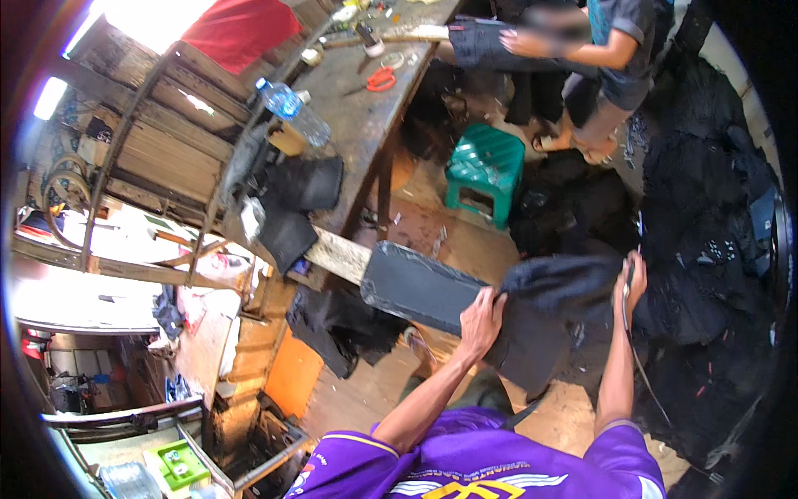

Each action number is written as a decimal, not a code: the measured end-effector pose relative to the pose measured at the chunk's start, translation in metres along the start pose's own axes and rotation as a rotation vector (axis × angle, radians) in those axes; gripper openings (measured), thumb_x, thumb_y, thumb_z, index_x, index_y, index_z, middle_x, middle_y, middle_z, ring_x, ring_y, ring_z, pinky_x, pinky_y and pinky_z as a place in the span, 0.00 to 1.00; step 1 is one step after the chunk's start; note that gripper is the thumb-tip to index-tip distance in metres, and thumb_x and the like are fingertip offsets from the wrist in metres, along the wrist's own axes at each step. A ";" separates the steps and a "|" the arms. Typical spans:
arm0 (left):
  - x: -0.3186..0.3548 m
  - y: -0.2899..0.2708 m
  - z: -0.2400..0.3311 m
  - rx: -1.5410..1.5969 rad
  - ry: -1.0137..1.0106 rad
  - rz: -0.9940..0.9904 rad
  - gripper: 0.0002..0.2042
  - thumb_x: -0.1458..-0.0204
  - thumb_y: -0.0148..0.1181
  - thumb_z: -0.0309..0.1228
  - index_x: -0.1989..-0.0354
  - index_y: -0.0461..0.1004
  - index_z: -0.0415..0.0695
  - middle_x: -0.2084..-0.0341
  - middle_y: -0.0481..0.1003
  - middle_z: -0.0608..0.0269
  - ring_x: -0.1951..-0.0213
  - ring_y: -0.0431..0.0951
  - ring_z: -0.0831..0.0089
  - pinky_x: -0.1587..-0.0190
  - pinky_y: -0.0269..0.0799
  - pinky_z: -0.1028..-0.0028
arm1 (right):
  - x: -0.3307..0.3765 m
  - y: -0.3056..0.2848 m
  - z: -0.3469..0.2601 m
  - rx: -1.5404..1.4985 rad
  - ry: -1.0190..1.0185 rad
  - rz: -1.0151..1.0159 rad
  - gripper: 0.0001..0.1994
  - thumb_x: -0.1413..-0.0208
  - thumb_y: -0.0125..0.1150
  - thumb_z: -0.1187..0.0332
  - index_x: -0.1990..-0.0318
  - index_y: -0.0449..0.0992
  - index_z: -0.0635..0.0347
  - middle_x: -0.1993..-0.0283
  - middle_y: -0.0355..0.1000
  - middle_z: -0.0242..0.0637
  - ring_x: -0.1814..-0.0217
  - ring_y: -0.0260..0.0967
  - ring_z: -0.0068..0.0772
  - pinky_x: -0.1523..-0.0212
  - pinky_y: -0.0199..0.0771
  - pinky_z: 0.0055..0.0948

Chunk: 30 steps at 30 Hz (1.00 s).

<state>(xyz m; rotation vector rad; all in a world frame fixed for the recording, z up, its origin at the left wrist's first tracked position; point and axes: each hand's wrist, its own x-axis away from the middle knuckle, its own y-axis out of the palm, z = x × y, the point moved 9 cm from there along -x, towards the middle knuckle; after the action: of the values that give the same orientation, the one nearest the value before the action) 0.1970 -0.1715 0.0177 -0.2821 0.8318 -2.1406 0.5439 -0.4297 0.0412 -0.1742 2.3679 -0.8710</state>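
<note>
A dark cloth piece (553, 287), perhaps part of a garment, is stretched between my two hands at the free end of a narrow board with a dark padded top (424, 287). My left hand (482, 320) is closed on the cloth's edge, right at the end of the board. Out to the right, my right hand (633, 287) grips the cloth's other side with curled fingers. From that hand a thin dark cord or strip (636, 358) hangs along the forearm. Something small and thin pokes up above its fingers, too small to name.
A long worktable (378, 108) carries orange-handled scissors (381, 79), a plastic bottle (295, 112) and black cloth (303, 183). A green stool (486, 170) stands beyond the board. Black cloth heaps (698, 249) cover the right side. Another person (611, 66) handles dark cloth at the far end.
</note>
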 end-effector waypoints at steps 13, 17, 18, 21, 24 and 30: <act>-0.090 -0.222 -0.169 -0.491 0.047 0.362 0.21 0.38 0.72 0.44 0.42 0.77 0.47 0.51 0.77 0.50 0.45 0.75 0.46 0.41 0.70 0.52 | 0.204 0.167 -0.345 -0.611 -0.391 -0.620 0.17 0.47 0.83 0.70 0.51 0.84 0.58 0.51 0.83 0.49 0.39 0.82 0.59 0.33 0.79 0.48; -0.027 -0.215 -0.159 -0.063 -0.183 0.359 0.24 0.42 0.76 0.38 0.43 0.76 0.40 0.51 0.77 0.47 0.45 0.75 0.46 0.41 0.71 0.52 | 0.216 0.192 -0.330 -0.614 -0.195 -0.593 0.11 0.41 0.80 0.70 0.54 0.84 0.61 0.54 0.85 0.48 0.41 0.85 0.54 0.29 0.77 0.49; -0.008 -0.203 -0.145 -0.169 -0.130 0.273 0.26 0.43 0.77 0.36 0.40 0.75 0.40 0.51 0.78 0.46 0.47 0.77 0.46 0.42 0.73 0.54 | 0.216 0.198 -0.326 -0.712 -0.111 -0.636 0.07 0.34 0.73 0.69 0.55 0.85 0.64 0.56 0.86 0.49 0.48 0.87 0.52 0.33 0.80 0.49; 0.020 -0.180 -0.137 -0.162 -0.194 0.186 0.32 0.46 0.80 0.34 0.36 0.71 0.39 0.54 0.81 0.46 0.52 0.81 0.47 0.46 0.77 0.55 | 0.213 0.202 -0.328 -0.686 -0.018 -0.661 0.09 0.28 0.64 0.70 0.51 0.84 0.67 0.53 0.87 0.48 0.54 0.88 0.41 0.39 0.85 0.41; 0.025 -0.168 -0.162 0.111 -0.442 0.161 0.36 0.49 0.82 0.28 0.33 0.68 0.40 0.54 0.83 0.47 0.56 0.84 0.53 0.50 0.80 0.58 | 0.214 0.214 -0.339 -0.781 0.096 -0.770 0.11 0.29 0.62 0.73 0.47 0.81 0.72 0.46 0.86 0.49 0.50 0.87 0.37 0.41 0.85 0.35; 0.041 -0.164 -0.205 0.533 -0.652 0.237 0.37 0.50 0.81 0.16 0.32 0.66 0.40 0.54 0.83 0.56 0.58 0.83 0.79 0.63 0.77 0.83 | 0.213 0.245 -0.394 -0.805 -0.490 -0.782 0.13 0.52 0.71 0.78 0.56 0.85 0.69 0.57 0.87 0.50 0.53 0.90 0.50 0.46 0.91 0.42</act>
<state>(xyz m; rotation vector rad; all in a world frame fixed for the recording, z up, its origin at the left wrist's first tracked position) -0.0219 -0.0314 -0.0345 -0.5277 -0.0806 -1.7907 0.1626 -0.0913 0.0199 -1.5100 2.0138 -0.0720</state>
